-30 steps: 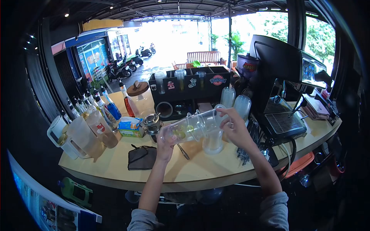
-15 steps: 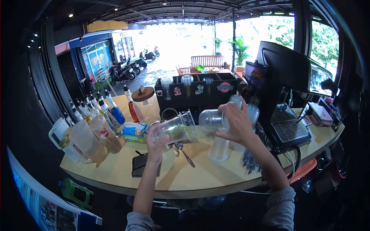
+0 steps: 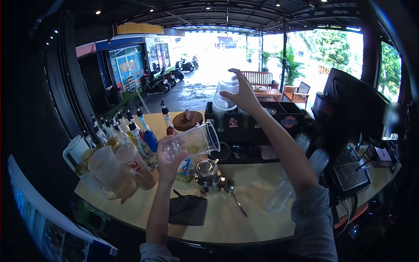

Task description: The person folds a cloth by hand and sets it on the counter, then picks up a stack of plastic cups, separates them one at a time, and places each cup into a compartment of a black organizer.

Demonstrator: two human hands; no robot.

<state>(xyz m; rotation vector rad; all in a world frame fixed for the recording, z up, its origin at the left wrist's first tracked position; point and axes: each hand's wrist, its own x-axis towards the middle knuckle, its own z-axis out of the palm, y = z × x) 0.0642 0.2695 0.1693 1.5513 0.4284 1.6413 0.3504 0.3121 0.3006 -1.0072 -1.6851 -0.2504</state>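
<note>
In my left hand [image 3: 168,159] is a clear plastic cup [image 3: 192,144], tipped nearly on its side with its mouth to the right. Pale green slices lie inside it. My right hand [image 3: 240,91] reaches forward over the black organizer [image 3: 266,118], its thumb and fingers curved round clear plastic cups [image 3: 222,102]. How many of these it grips I cannot tell. Below the left-hand cup stands a metal pot [image 3: 207,172] with a lid. A long metal spoon [image 3: 236,201] and a dark cloth pouch [image 3: 187,209] lie on the counter.
Pump bottles [image 3: 146,129] and frosted pitchers [image 3: 107,172] crowd the left side. A wooden-lidded jar [image 3: 187,120] stands behind the cup. Clear rounded containers [image 3: 320,161] stand on the right, near a machine with a drip grate [image 3: 351,170]. A blurred clear container [image 3: 279,196] is nearer.
My right hand has left the left-hand cup's mouth, where it held a clear rounded container, and moved up and forward to the organizer. My left hand still holds the tilted cup. The view has shifted.
</note>
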